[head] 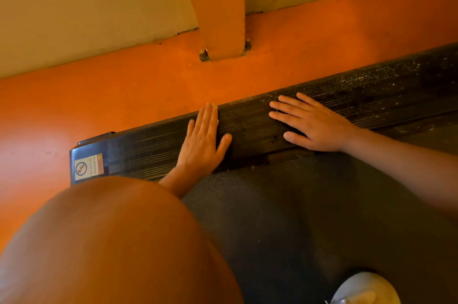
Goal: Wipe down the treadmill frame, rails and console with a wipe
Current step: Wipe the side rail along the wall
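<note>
The treadmill's black ribbed side rail [250, 127] runs from lower left to upper right, dusty with pale specks toward the right. My left hand [203, 142] lies flat on the rail with straight fingers; a small pale edge, possibly a wipe [217, 115], peeks out beside its fingertips. My right hand [312, 125] presses flat on the rail further right, fingers spread, holding nothing visible. The rail's end cap [89, 162] carries a warning sticker.
The dark running belt [309, 204] lies below the rail. An orange floor [124, 95] borders the rail, with an orange bolted post [218, 18] against a beige wall. My bare knee [111, 241] fills the lower left and a white shoe [364, 288] shows at the bottom.
</note>
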`<move>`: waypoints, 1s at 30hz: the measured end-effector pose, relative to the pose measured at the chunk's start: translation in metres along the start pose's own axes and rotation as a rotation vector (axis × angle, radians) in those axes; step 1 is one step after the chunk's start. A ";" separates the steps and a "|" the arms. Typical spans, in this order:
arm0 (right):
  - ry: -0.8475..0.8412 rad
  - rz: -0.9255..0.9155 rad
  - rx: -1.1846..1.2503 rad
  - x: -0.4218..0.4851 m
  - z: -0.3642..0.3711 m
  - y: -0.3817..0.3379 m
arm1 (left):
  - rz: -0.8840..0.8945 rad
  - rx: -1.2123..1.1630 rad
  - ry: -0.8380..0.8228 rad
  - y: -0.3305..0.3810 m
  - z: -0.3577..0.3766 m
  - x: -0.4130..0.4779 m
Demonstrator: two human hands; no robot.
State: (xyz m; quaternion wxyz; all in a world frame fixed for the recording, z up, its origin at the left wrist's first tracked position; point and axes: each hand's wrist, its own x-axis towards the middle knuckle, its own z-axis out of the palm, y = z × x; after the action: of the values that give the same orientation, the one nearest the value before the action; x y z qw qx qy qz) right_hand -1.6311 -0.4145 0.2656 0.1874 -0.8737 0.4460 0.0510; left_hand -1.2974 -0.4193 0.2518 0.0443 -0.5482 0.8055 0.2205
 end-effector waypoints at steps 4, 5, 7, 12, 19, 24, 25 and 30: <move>-0.009 0.010 0.004 -0.001 -0.001 0.001 | -0.002 -0.016 0.001 0.006 0.000 0.001; -0.004 0.008 0.004 -0.001 -0.001 0.001 | 0.012 -0.028 -0.001 0.010 0.005 -0.014; 0.003 0.004 0.005 0.000 -0.001 0.000 | 0.032 -0.039 -0.023 0.014 0.016 -0.046; 0.001 0.006 0.006 0.000 -0.001 -0.001 | 0.044 0.005 -0.029 0.002 0.013 -0.030; 0.006 -0.003 0.006 0.000 -0.001 0.001 | 0.038 -0.008 -0.036 0.010 0.001 -0.010; 0.019 -0.002 0.007 0.000 0.000 0.000 | 0.104 0.071 -0.070 0.007 0.017 -0.045; 0.019 -0.002 0.006 0.000 0.000 0.000 | 0.092 0.070 -0.055 0.005 0.014 -0.036; 0.013 0.001 0.005 0.000 0.001 0.001 | -0.012 0.001 -0.002 0.008 -0.007 0.016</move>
State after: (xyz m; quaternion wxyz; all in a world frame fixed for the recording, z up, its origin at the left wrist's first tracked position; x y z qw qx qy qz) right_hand -1.6315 -0.4149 0.2647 0.1866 -0.8734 0.4475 0.0445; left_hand -1.3091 -0.4333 0.2556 0.0466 -0.5529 0.8023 0.2201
